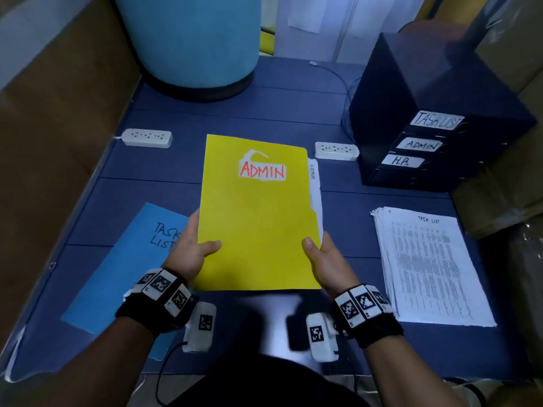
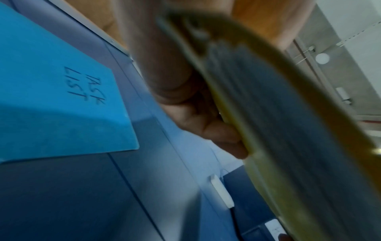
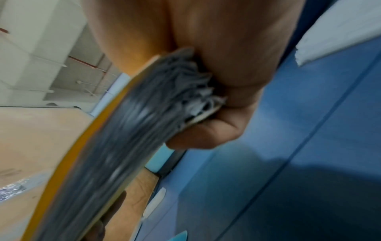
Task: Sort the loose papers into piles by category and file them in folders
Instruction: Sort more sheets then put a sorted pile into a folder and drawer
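- on my far left the blue task list folder (image 1: 123,268) lies flat and closed on the dark blue table (image 1: 264,104); from here i cannot tell whether anything is inside it.
- my left hand (image 1: 191,248) clasps the left edge of the yellow admin folder (image 1: 255,212), thumb on the cover, fingers (image 2: 218,135) curled underneath.
- that folder is lifted off the table, in front of me at the centre, stuffed with a thick wad of sheets (image 3: 185,91), so i judge the admin pile to be filed.
- my right hand (image 1: 323,259) clasps the folder's right edge the same way.
- further right, the task list papers (image 1: 429,265) sit in a loose stack on the table, not yet in any folder.
- at far right stands the dark drawer unit (image 1: 435,121), labelled task list, admin and h.p.; i'd guess the yellow folder goes to its admin slot next, then the stack gets filed.
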Demonstrator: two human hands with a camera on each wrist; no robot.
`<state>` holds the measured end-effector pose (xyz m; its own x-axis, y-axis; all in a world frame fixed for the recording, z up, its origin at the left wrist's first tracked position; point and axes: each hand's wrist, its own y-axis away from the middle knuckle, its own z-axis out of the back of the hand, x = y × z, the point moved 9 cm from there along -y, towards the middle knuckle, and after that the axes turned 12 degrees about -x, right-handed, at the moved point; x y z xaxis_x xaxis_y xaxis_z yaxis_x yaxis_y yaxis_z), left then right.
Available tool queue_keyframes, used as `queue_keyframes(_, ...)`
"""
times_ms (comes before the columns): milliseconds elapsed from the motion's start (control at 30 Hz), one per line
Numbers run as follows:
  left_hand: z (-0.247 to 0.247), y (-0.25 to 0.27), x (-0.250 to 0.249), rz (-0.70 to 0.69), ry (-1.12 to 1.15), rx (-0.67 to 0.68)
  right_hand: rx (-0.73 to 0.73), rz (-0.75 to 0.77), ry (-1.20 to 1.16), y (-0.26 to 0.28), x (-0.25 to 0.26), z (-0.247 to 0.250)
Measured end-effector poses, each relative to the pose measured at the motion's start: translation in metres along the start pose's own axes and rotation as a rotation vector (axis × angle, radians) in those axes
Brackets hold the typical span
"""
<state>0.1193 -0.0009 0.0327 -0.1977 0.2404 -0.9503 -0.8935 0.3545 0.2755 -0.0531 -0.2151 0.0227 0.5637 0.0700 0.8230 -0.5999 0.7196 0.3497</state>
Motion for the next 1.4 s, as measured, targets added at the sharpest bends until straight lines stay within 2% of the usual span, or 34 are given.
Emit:
queue_keyframes(167, -0.055, 0.01, -0.025, 0.027, 0.114, 0.096, -0.081, 0.043, 0.068, 0.008, 0.02, 0.067)
queue_keyframes(333, -0.101, 0.019, -0.058, -0.02, 0.185, 0.076, -0.064, 0.028, -0.022, -0.003, 0.019, 0.131)
queue_keyframes(400, -0.118, 0.02, -0.069, -0.023, 0.217, 0.081, -0.092, 0.062, -0.047, -0.023, 0.019, 0.165)
queue_keyframes(533, -0.15, 0.023, -0.089, -0.015, 0.304, 0.072, -0.256, 0.126, 0.192, -0.091, 0.011, 0.237)
queue_keyframes(633, -0.169, 0.023, -0.098, -0.027, 0.339, 0.055, -0.35, 0.115, 0.294, -0.143, 0.007, 0.268)
queue_keyframes(833, -0.186, 0.018, -0.107, -0.031, 0.339, -0.013, -0.381, 0.077, 0.359, -0.223, 0.009, 0.29)
queue_keyframes(1033, -0.187, 0.018, -0.107, -0.013, 0.339, -0.07, -0.324, 0.064, 0.338, -0.266, 0.009, 0.289)
queue_keyframes(1233, -0.186, 0.016, -0.108, -0.004, 0.329, -0.073, -0.35, 0.093, 0.339, -0.262, 0.006, 0.297)
queue_keyframes(1400, -0.188, 0.019, -0.116, -0.015, 0.327, -0.048, -0.397, 0.147, 0.362, -0.215, -0.008, 0.303)
